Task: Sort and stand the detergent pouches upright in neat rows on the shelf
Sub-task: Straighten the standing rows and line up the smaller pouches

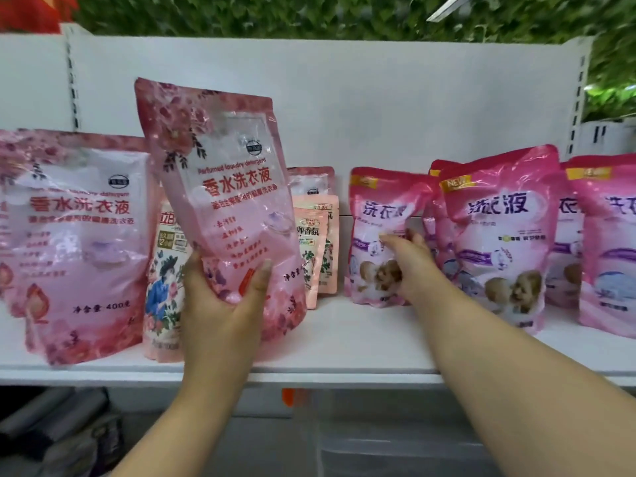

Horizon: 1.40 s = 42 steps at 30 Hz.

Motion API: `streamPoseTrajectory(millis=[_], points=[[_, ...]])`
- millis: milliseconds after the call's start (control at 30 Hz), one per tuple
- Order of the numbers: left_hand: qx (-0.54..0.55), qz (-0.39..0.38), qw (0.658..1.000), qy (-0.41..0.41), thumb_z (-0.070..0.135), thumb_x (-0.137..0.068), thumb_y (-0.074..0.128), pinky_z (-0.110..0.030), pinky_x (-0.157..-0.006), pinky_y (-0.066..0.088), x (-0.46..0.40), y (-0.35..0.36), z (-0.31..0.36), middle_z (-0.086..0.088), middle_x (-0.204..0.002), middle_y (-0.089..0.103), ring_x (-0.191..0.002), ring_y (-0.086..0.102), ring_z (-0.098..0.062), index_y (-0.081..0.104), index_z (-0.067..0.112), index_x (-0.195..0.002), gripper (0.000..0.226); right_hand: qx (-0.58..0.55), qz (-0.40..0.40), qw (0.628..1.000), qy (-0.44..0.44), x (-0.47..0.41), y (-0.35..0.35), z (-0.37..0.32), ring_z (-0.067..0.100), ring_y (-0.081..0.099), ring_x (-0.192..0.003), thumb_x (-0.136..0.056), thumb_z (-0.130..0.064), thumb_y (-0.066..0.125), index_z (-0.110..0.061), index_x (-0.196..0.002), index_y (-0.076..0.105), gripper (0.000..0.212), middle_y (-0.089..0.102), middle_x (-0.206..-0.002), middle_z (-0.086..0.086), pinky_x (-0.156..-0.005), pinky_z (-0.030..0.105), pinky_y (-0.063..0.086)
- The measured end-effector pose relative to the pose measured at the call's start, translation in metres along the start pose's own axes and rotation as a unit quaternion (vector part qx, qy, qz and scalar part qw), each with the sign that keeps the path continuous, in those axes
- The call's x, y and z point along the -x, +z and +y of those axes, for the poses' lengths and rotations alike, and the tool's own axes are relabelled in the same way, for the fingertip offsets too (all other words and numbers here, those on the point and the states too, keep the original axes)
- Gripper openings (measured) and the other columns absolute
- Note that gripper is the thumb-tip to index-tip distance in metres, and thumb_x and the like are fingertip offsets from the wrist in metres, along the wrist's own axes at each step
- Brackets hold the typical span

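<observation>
Head view: left hand (220, 301) gripping tilted rose pouch (220, 197), fingers clamped; right hand (406, 259) reaching puppy pouch (382, 235), fingers curling round it; next likely standing rose pouch on shelf (344, 346)

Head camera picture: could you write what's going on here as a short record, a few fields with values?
setting: white shelf with detergent pouches
left hand: grips the tall pink pouch, tilted, near the shelf front
right hand: fingers on a small pink pouch standing on the shelf
left group: matching pink pouch standing upright
right group: darker pink pouches standing, some leaning
behind: small peach sachets
</observation>
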State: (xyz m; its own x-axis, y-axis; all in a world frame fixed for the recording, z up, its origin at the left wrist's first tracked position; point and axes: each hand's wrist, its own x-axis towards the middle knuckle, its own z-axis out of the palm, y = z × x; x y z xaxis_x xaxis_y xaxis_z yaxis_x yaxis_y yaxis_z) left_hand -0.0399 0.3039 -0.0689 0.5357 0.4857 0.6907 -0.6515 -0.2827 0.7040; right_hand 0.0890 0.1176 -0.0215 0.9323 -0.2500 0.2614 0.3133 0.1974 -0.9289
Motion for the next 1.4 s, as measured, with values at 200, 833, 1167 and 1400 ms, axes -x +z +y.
streamPoseTrajectory(millis=[200, 833, 1167, 1400], points=[[-0.020, -0.005, 1.000, 0.001, 0.036, -0.077, 0.064, 0.006, -0.060, 0.028, 0.002, 0.001, 0.001, 0.031, -0.090, 0.044, -0.067, 0.039, 0.030, 0.040, 0.020, -0.128, 0.059, -0.017, 0.003, 0.999, 0.036, -0.006, 0.001, 0.007, 0.029, 0.063, -0.094, -0.083, -0.011, 0.064, -0.027, -0.098, 0.051, 0.025, 0.065, -0.104, 0.009, -0.090, 0.047, 0.050], [-0.041, -0.014, 0.999, -0.020, 0.048, -0.064, 0.060, 0.001, -0.062, 0.030, -0.002, 0.004, 0.004, 0.031, -0.091, 0.048, -0.069, 0.045, 0.031, 0.034, 0.036, -0.115, 0.058, 0.214, 0.113, 0.968, -0.065, -0.043, 0.018, 0.007, 0.032, 0.032, -0.134, -0.075, -0.053, 0.065, -0.017, -0.143, 0.017, 0.091, 0.029, -0.147, 0.012, -0.107, 0.047, 0.030], [-0.044, -0.024, 0.998, -0.024, 0.048, -0.064, 0.061, -0.003, -0.065, 0.030, 0.000, 0.004, 0.006, 0.033, -0.089, 0.045, -0.064, 0.041, 0.033, 0.036, 0.035, -0.112, 0.055, 0.271, 0.076, 0.958, 0.055, -0.039, 0.020, 0.021, 0.034, 0.050, -0.116, -0.065, -0.037, 0.081, -0.012, -0.137, 0.014, 0.101, 0.040, -0.137, 0.015, -0.077, 0.043, 0.053], [-0.062, -0.043, 0.997, -0.019, 0.053, -0.063, 0.061, -0.013, -0.083, 0.038, -0.001, 0.004, 0.002, 0.033, -0.096, 0.048, -0.083, 0.047, 0.020, 0.037, 0.034, -0.125, 0.069, 0.318, 0.161, 0.931, -0.082, -0.052, 0.013, 0.016, 0.035, 0.030, -0.133, -0.077, -0.029, 0.072, -0.003, -0.142, 0.015, 0.090, 0.029, -0.144, 0.021, -0.108, 0.043, 0.030]])
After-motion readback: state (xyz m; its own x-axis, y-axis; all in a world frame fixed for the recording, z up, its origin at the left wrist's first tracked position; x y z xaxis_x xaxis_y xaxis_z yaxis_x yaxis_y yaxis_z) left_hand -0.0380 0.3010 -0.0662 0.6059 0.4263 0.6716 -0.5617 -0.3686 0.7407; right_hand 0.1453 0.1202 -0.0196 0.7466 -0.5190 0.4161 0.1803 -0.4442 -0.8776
